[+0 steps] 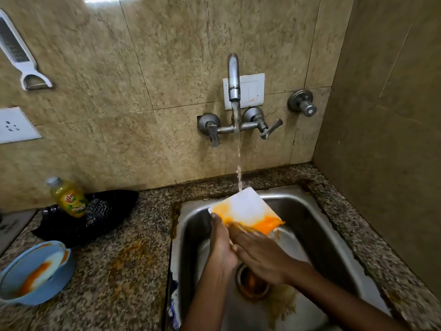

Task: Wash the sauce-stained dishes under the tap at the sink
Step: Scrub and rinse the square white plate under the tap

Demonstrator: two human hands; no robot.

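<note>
Item: white square plate (pixel 245 207), tilted over the sink (pixel 317 225) under the tap (pixel 233 77); sauce on its lower edge. My left hand (pixel 220 244) gripped its left edge; my right hand (pixel 259 253) pressed flat, rubbing. I judged it stiff, light, slippery; best held by the edges.

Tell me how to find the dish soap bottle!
Start at the steel sink and look left along the speckled counter to the wall. The soap bottle leans on a black tray beside a wire scrubber. It is yellow-green with a grey cap.
</note>
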